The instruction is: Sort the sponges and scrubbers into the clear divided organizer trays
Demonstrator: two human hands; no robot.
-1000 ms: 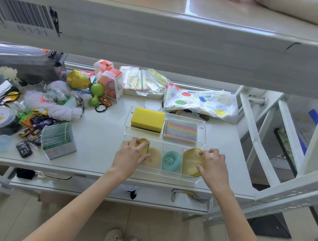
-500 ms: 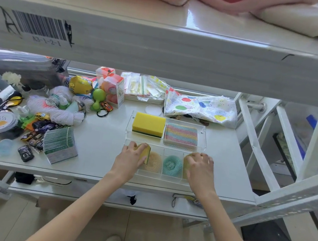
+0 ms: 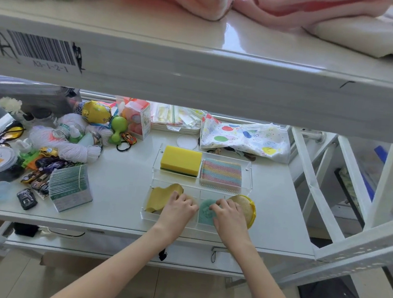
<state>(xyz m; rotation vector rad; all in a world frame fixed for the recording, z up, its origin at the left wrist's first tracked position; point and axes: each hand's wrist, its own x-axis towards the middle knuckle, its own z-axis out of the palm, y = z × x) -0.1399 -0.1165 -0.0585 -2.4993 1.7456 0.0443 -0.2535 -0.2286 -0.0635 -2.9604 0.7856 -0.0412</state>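
Head view: shelf label (image 3: 50, 66) reads "A3-1-2-1"; both hands' (image 3: 178, 206) grip unclear.

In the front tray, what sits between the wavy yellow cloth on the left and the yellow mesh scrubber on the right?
In the head view: the left hand, a teal scrubber and the right hand.

1. One view only: the head camera looks forward and steeply down, from above the counter's (image 3: 118, 189) near edge.
2. An upper shelf (image 3: 197, 81) crosses the top, close to the lens.
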